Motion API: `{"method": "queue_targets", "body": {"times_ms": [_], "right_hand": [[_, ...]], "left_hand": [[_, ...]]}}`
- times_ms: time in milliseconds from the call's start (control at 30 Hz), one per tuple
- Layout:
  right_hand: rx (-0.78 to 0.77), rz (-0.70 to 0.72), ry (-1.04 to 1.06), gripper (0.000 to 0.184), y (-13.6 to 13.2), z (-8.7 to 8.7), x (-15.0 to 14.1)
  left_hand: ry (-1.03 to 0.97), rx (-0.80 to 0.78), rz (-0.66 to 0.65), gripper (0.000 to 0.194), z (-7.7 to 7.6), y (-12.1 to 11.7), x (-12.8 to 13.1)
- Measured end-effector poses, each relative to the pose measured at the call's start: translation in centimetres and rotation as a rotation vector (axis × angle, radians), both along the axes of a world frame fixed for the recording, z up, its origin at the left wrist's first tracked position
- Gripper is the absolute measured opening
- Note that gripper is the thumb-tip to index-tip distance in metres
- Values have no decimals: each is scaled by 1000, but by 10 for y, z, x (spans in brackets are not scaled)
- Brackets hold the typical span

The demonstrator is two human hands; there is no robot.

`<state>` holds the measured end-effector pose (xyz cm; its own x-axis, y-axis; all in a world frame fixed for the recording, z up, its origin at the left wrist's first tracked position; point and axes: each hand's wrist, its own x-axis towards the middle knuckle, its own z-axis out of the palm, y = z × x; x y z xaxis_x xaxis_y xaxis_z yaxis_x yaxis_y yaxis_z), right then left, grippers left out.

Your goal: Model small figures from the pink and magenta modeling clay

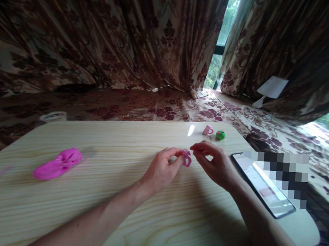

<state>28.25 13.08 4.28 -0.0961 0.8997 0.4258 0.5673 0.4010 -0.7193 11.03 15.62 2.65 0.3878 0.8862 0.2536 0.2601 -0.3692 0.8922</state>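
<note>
Two bare forearms are reaching in from the near edge of the pale wood-grain tabletop (98, 204), converging toward its middle. The left hand (161, 169) is resting with its outer edge on the wood, wrist slightly bent, fingers curled inward, and is pinching a small pink ring-shaped clay piece (187, 158) between thumb and forefinger, holding it just above the surface. The right hand (216, 164) is lying opposite, palm turned down and inward, its thumb and forefinger drawn together at the upper tip of the same pink piece; whether they are actually gripping it or only touching it cannot be told. The remaining right fingers are hanging loosely curved. Near the far right corner of the tabletop, a small pink cup-shaped clay figure (208, 130) and a small green clay ball with dark spots (220, 135) are sitting just beside each other, well apart from the hands. A crumpled magenta plastic bag (58, 163) is lying toward the left edge. A black smartphone with a lit screen (262, 184) is lying along the right edge, near the right forearm. Brown floral curtains (103, 34) are hanging behind.
</note>
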Motion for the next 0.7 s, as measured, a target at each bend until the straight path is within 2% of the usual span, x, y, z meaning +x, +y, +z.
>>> {"method": "queue_targets", "body": {"times_ms": [200,367,500,600,700], "right_hand": [[-77,42,30,13,-3,5,-4],[-93,88,72,12,-2,5,-4],[-32,47,117,12,-2,4,-3],[40,16,99,9,-1,5,-1],[33,40,54,10,-2,8,0]], "left_hand": [[-79,-19,-92,25,4,-2,-1],[-87,-40,-115,29,2,-2,-1],[-116,-58,-131,24,-1,-1,1],[-103,-17,-109,24,-1,0,1],[-66,31,-108,23,-1,0,0]]}}
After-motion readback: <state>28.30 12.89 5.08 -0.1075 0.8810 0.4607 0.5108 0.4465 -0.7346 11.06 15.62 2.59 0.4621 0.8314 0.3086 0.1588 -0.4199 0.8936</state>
